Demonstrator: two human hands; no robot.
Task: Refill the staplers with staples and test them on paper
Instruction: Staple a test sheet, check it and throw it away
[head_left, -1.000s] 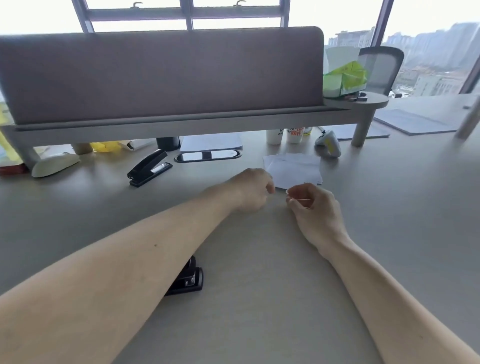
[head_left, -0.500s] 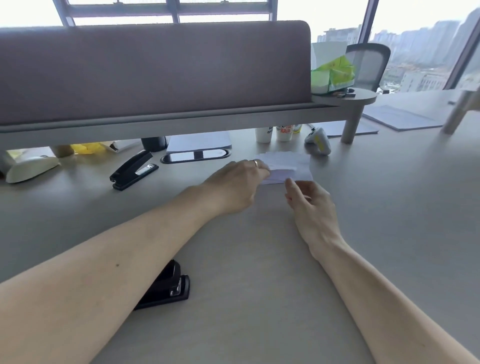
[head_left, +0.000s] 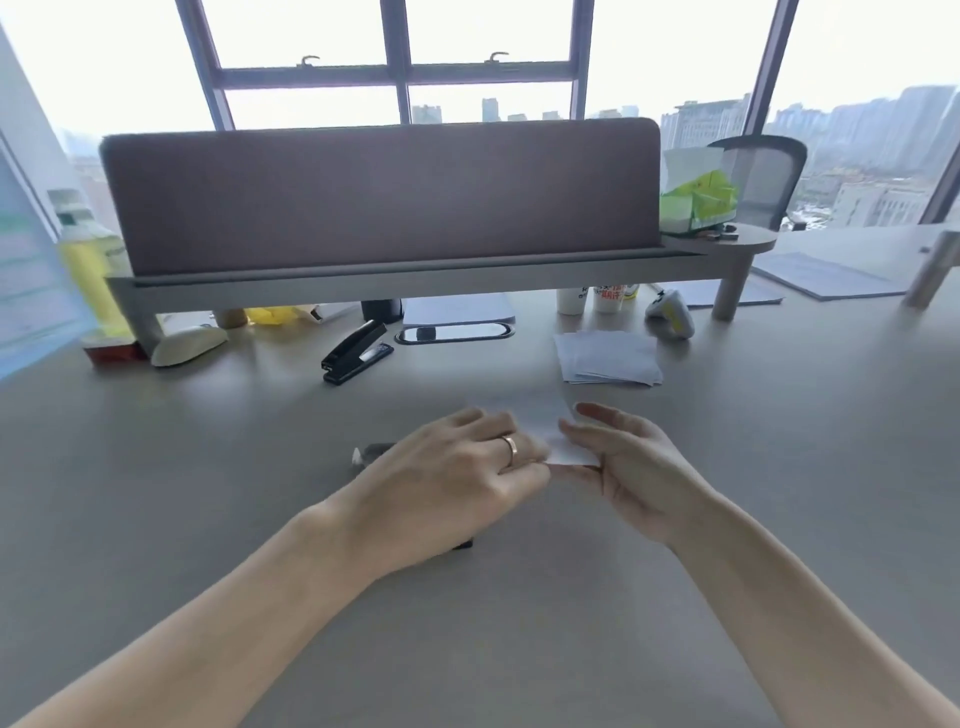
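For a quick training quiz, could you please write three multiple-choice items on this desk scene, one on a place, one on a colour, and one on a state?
1. Where does the paper stack lie?
A. Beyond the right hand
B. On the shelf
C. Under the far stapler

2. What colour is the far stapler?
A. Red
B. Black
C. White

3. What are the hands doing?
A. Resting apart, empty
B. Together holding a paper sheet
C. Pressing the far stapler

Answers:
1. A, the stack sits on the desk past the right hand.
2. B, its body is black.
3. B, the left hand and right hand pinch the sheet between them.
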